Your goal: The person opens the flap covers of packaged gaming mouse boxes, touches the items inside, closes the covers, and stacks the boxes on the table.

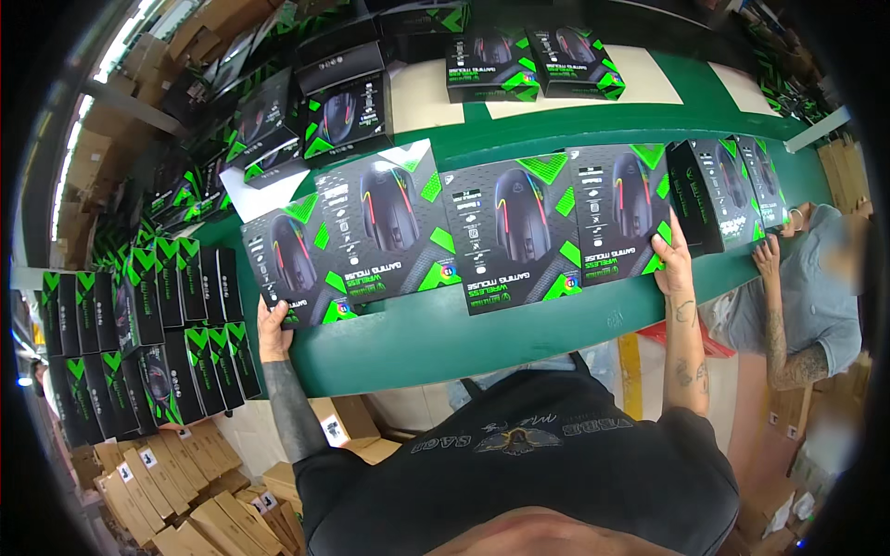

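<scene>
Several black and green computer mouse boxes stand side by side on the green table, each with a picture of a mouse on its front. My left hand [273,331] grips the lower left edge of the leftmost mouse box [295,255], thumb on its front. At the other end of the row, my right hand [675,258] is closed on the right edge of another mouse box [619,213]. Between these two are a second mouse box [385,222] from the left and a third mouse box [519,227]. The fingers behind the boxes are partly hidden.
More mouse boxes [533,65] sit on a raised shelf behind the green table [445,347]. Stacked boxes [153,334] rise at the left, above brown cartons [176,482]. A co-worker [816,287] at the right has a hand near further boxes [728,185].
</scene>
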The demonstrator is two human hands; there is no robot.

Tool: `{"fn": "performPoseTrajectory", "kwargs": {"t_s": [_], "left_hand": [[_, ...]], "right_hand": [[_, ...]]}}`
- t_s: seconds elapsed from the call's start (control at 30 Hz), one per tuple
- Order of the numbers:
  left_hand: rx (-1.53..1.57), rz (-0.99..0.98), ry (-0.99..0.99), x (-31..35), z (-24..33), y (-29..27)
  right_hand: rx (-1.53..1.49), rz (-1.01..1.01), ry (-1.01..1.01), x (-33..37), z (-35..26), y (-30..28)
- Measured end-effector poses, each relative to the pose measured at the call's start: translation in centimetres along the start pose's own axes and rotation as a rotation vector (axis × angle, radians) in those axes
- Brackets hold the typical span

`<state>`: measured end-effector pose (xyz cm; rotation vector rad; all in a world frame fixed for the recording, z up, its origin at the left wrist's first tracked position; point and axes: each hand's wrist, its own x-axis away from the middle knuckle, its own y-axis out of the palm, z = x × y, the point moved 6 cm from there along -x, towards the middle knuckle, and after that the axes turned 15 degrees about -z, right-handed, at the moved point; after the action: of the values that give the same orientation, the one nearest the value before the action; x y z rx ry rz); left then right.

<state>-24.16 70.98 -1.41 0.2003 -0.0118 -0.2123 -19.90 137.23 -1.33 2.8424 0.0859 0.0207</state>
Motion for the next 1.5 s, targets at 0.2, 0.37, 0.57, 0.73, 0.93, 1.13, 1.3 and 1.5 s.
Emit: {"fn": "performPoseTrajectory", "kwargs": {"t_s": [0.2, 0.37, 0.57, 0.73, 0.93, 1.13, 1.3, 1.5], "left_hand": [[-0.053, 0.066, 0.236, -7.9, 8.3, -0.8], [-0.013, -0.019, 0.184, -20.7, 15.3, 0.6], [0.184, 0.161, 0.253, -19.6, 14.4, -2.4], [0.416, 0.061, 0.282, -21.0, 13.3, 7.7], [0.543, -0.052, 0.116, -28.3, 4.8, 22.7], [0.545, -0.060, 0.185, -29.7, 4.7, 25.9], [0.492, -0.132, 0.148, -29.3, 4.5, 27.5], [0.236, -0.145, 0.233, -25.1, 6.1, 29.8]], "right_hand": [[-0.024, -0.031, -0.389, -8.9, -8.9, 2.2], [-0.006, -0.006, -0.177, -21.9, -12.8, 0.4], [-0.224, 0.085, -0.088, -24.2, -8.6, -3.3], [-0.558, -0.094, -0.192, -27.3, -10.0, -2.3], [-0.052, -0.309, 0.217, -31.1, -5.8, 9.3], [-0.121, -0.236, 0.256, -30.2, -4.3, 12.2], [-0.141, -0.054, 0.251, -31.2, -1.0, 11.5], [-0.359, -0.208, -0.030, -26.5, -2.4, 12.7]]}}
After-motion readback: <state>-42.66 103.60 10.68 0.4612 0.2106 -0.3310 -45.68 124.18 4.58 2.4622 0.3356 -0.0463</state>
